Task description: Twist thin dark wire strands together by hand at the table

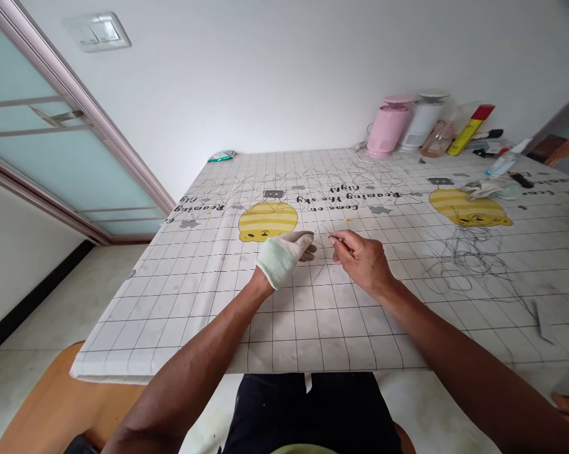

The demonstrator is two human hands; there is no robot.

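My left hand (291, 249), in a pale green and grey work glove, is closed in a pinch above the middle of the table. Just to its right my bare right hand (363, 257) is also closed, thumb against forefinger. Between the two runs a thin strand (322, 228), fine thread or wire, I cannot tell which; its ends are hidden in the fingers. The hands are a little apart. Farther right lies a loose tangle of dark thin strand (473, 261). More fine loops spread across the back of the tablecloth (227, 315).
At the back right stand a pink cylinder-shaped device (389, 129), a white one (422, 125), a yellow box with a red end (471, 129) and a clear bottle (507, 157). A crumpled glove (494, 188) lies nearby. A flat grey piece (542, 323) rests near the right front.
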